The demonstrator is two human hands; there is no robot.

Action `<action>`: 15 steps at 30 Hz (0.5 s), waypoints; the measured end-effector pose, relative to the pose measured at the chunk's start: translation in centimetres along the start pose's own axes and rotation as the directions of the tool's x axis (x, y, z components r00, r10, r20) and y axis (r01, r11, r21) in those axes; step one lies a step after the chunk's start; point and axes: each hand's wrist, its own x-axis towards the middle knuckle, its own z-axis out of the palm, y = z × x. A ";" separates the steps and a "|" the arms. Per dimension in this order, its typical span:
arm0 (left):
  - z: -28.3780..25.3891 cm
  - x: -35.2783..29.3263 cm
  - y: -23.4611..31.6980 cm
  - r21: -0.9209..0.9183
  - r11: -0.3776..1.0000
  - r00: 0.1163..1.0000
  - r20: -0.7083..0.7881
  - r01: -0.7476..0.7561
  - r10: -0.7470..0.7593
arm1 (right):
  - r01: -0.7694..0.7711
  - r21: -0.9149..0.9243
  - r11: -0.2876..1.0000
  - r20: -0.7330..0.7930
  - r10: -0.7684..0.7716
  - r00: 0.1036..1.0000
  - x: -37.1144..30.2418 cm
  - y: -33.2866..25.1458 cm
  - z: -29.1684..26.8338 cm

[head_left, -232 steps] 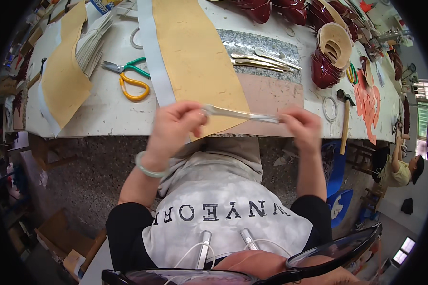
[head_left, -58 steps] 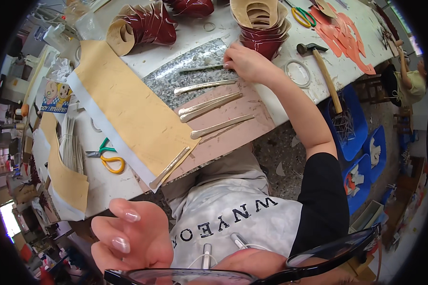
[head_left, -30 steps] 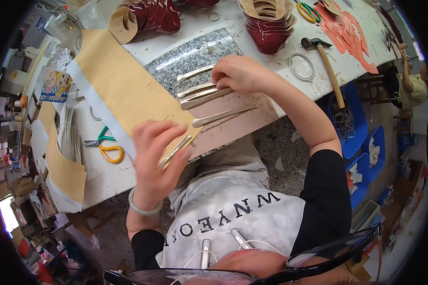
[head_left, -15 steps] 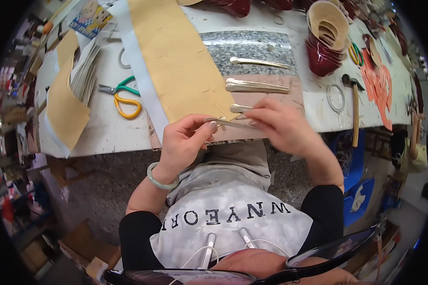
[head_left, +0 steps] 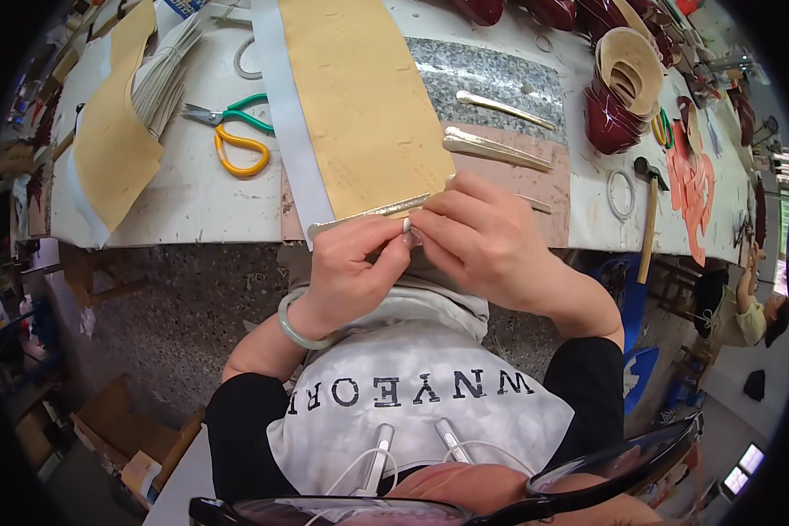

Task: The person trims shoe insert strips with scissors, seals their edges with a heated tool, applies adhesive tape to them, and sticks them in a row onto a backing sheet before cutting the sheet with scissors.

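Note:
A narrow, shiny gold strap (head_left: 373, 211) with a rounded end stretches across the front of the work area, just above my left hand (head_left: 359, 259). The fingers of that hand are pinched together, with the strap lying along them. Fingertip to fingertip with it, my right hand (head_left: 486, 238) is also closed in a pinch on the strap. A small pale bit shows between the fingertips; its kind is unclear. Beyond my right hand lie more gold straps (head_left: 506, 111) on a grey and pink board (head_left: 500, 72), one partly hidden by the hand. A tan sheet (head_left: 359, 96) reaches up to my fingers.
Scissors with green and yellow handles (head_left: 239, 140) lie on the left, near a bundle of pale strips (head_left: 162, 83). Stacked dark red shoe uppers (head_left: 614, 114), a hammer (head_left: 648, 215), a clear ring (head_left: 621, 194) and coral cut pieces (head_left: 694, 193) occupy the right of the white table (head_left: 210, 206).
My hands have come together at the fingertips, the right one moving left. The strap's rounded end now sticks out to the left, past my left hand. The whole view has shifted slightly.

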 end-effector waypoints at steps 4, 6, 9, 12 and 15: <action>0.0 -0.1 -0.2 0.067 0.986 0.984 -0.085 -0.154 0.160 | -0.040 0.076 0.996 -0.228 0.056 0.972 -0.5 -0.4 2.0; -0.5 -1.0 -0.2 -0.342 0.899 0.960 0.044 0.274 -0.276 | -0.247 0.332 0.911 -0.145 0.308 0.940 -1.6 -0.5 1.0; -4.4 -0.7 -1.6 -0.641 0.668 0.860 -0.024 0.378 -0.510 | -0.538 0.499 0.679 0.164 0.535 0.829 -6.6 1.8 -2.6; -8.2 -1.0 -3.3 -0.702 0.635 0.854 -0.074 0.322 -0.515 | -0.654 -0.016 0.757 0.453 0.588 0.670 -11.0 1.8 -6.1; -7.0 -0.7 -1.8 -0.536 0.647 0.766 -0.001 0.542 -0.642 | -0.498 -0.107 0.861 0.266 0.507 0.820 -8.1 0.0 -5.6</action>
